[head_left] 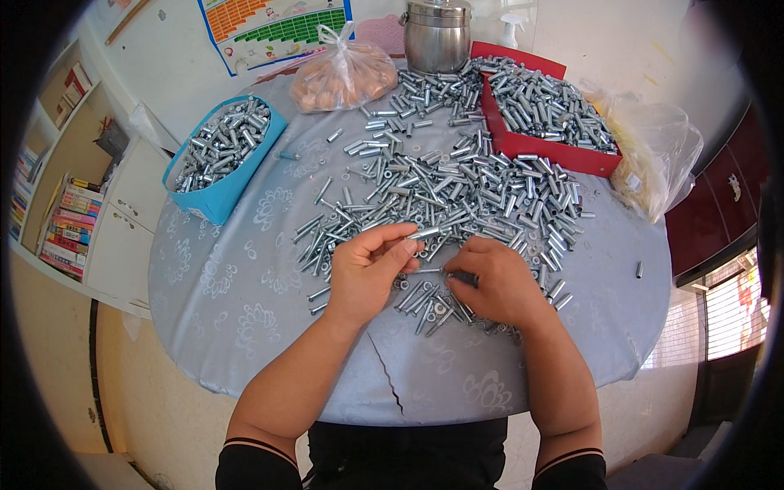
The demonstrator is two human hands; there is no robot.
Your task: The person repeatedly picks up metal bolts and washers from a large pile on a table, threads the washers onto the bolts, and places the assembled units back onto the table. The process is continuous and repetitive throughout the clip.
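Between the thumb and fingers of my left hand (369, 273) is a short shiny metal sleeve (426, 233), held tilted over the pile. My right hand (500, 282) is closed just to its right, fingers curled down; the thin shank of a bolt (430, 270) shows at its fingertips, its other end hidden. Under and beyond both hands spreads a heap of loose metal sleeves and bolts (457, 192). Nearer me, several bolts (416, 298) lie between my wrists, with small nuts and washers (441, 309) among them.
A blue box (233, 196) full of metal parts stands left; a red box (555, 155) heaped with sleeves stands back right. Behind are a bag of eggs (343, 77), a steel pot (438, 37) and a clear plastic bag (657, 163). One sleeve (639, 269) lies alone at right.
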